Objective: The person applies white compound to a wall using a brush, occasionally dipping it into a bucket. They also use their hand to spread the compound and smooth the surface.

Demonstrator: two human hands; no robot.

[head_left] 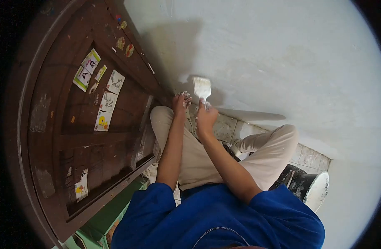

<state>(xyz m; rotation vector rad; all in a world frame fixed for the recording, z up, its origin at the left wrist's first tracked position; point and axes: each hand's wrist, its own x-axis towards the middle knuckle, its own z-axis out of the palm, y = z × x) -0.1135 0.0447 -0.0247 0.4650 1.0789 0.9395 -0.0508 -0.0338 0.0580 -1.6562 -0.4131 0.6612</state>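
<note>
My right hand (207, 119) is closed around the handle of a paintbrush (203, 86), its wide bristles coated white and pointing up at the pale wall (273, 62). The bristles overlap a damp-looking patch of the wall in this view. To the left of the brush, my left hand (181, 102) is beside the edge of the brown door, over my bent knee. White paint covers its fingertips, which are loosely bent and somewhat apart, with nothing seen in them.
A brown panelled door (45, 112) with stickers stands close on the left. Low on the right is a paint-splashed black bucket (296, 182) with a white top. Tiles (223, 126) line the foot of the wall. A green object (109, 211) lies at lower left.
</note>
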